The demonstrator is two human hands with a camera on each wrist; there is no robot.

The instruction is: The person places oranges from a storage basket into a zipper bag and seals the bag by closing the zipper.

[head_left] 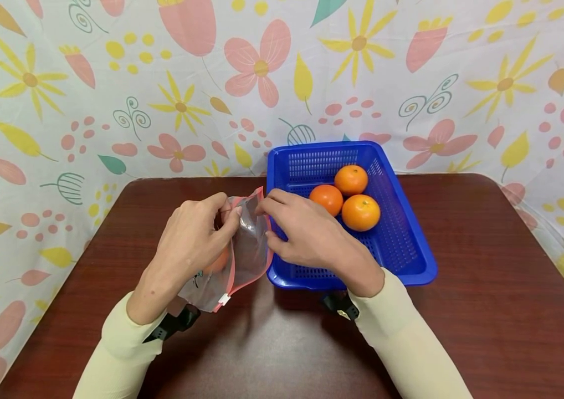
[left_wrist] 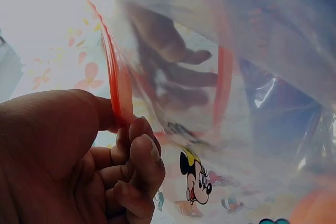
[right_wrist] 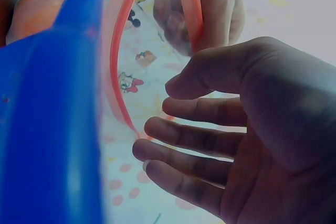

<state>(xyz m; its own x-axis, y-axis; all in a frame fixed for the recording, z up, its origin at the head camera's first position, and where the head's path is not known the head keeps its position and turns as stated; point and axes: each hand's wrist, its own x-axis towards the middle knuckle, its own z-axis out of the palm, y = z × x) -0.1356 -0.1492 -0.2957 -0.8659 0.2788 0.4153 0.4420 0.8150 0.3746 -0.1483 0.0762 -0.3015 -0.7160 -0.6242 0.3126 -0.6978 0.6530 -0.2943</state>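
The left hand's (head_left: 187, 238) grip pinches the pink rim of a clear bag (head_left: 253, 246), one orange inside; the right hand (head_left: 307, 230), fingers apart, is at its open mouth. Beside the bag, a blue basket (head_left: 405, 216) holds three oranges (head_left: 360, 213).

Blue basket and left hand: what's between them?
In the head view, the open mouth of the clear bag lies between the left hand and blue basket; the fingers of the right hand overlap its edge.
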